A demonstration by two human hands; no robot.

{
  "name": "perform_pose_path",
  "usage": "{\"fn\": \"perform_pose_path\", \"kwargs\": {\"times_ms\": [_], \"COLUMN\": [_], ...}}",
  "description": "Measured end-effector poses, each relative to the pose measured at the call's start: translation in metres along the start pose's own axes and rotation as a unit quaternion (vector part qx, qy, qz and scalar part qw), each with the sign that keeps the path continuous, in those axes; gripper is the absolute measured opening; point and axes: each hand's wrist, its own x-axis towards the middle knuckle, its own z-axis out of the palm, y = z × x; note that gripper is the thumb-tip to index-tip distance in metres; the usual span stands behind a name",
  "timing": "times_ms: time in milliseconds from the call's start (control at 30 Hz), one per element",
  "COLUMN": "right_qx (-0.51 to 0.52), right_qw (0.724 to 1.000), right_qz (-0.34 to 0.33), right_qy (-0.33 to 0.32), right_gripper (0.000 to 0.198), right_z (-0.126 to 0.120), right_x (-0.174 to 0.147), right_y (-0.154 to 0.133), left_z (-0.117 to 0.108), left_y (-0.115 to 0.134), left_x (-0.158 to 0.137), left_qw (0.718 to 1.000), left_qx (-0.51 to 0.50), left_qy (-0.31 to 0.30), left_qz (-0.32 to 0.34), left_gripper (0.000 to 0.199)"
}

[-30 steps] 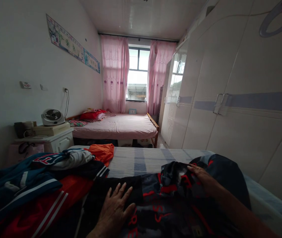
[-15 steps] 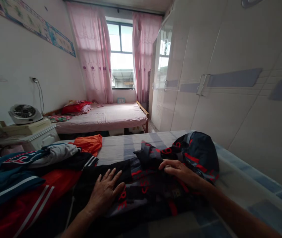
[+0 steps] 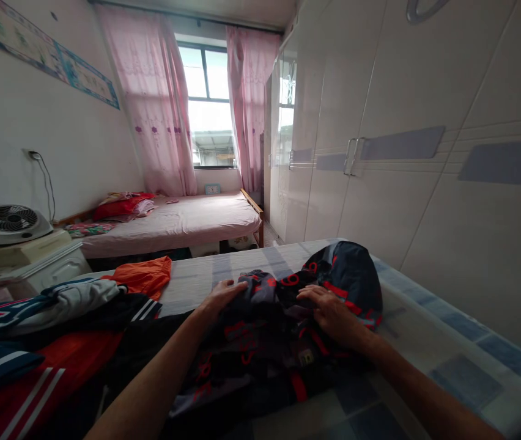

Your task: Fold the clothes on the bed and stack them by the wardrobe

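Note:
A dark hooded jacket (image 3: 265,348) with red lettering lies spread on the bed, its rounded hood (image 3: 356,275) at the far right. My left hand (image 3: 224,296) is at the jacket's far edge, its fingers closed on the bunched dark cloth of a sleeve (image 3: 258,290). Close to the hood, my right hand (image 3: 336,315) rests on the jacket with fingers extended and slightly bent. The cloth under both palms is hidden.
Left of the jacket is a pile of clothes: a red garment with white stripes (image 3: 54,373), a teal and grey one (image 3: 77,299) and an orange one (image 3: 144,275). The checked bed (image 3: 462,379) borders a white wardrobe (image 3: 380,201). A fan (image 3: 15,223) stands at left.
My left hand has moved from lying flat on the jacket to its far edge by the sleeve. My right hand has let go of the sleeve. The view has turned slightly right.

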Motion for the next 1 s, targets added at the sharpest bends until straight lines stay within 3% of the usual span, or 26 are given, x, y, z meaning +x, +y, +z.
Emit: {"fn": "perform_pose_path", "kwargs": {"times_ms": [133,233,333,400,467,533,600,700,767,833,933,1000], "right_qx": [-0.095,-0.114,-0.092,-0.059,-0.037,-0.032,-0.03,-0.03,-0.031,-0.031,-0.025,-0.015], "right_qw": [0.995,0.993,0.996,0.998,0.999,0.999,0.999,0.999,1.0,0.999,1.0,1.0], "right_qz": [-0.001,0.0,0.002,0.011,0.017,0.017,0.014,0.005,-0.001,-0.005,-0.005,0.003], "right_qy": [-0.042,-0.018,0.014,0.027,0.032,0.029,0.022,0.012,0.008,0.007,0.008,0.01], "right_gripper": [0.07,0.05,0.026,0.024,0.025,0.026,0.026,0.028,0.029,0.029,0.028,0.027], "right_z": [0.003,0.004,0.002,0.0,-0.001,0.0,0.001,0.003,0.003,0.002,0.001,0.001], "right_x": [-0.009,-0.005,0.01,0.021,0.029,0.032,0.031,0.028,0.025,0.023,0.02,0.018], "right_y": [0.035,0.042,0.045,0.049,0.053,0.057,0.06,0.062,0.062,0.062,0.063,0.066], "left_z": [0.017,0.013,-0.003,-0.02,-0.041,-0.063,-0.082,-0.093,-0.088,-0.078,-0.061,-0.053], "left_y": [0.012,0.023,0.015,-0.006,-0.033,-0.056,-0.065,-0.05,-0.032,-0.016,-0.008,-0.009], "left_x": [-0.007,-0.038,-0.083,-0.113,-0.137,-0.153,-0.159,-0.149,-0.129,-0.104,-0.068,-0.055], "left_qw": [0.992,0.971,0.946,0.951,0.979,0.994,0.987,0.948,0.911,0.874,0.848,0.844], "left_qx": [-0.116,-0.189,-0.211,-0.182,-0.119,-0.008,0.1,0.224,0.307,0.378,0.444,0.458], "left_qy": [0.034,0.091,0.179,0.212,0.156,0.107,0.126,0.183,0.151,0.072,-0.075,-0.131], "left_qz": [0.037,0.112,0.168,0.131,0.049,0.008,0.024,0.129,0.229,0.298,0.28,0.248], "left_gripper": [0.063,0.073,0.072,0.069,0.068,0.065,0.063,0.054,0.044,0.043,0.063,0.072]}}
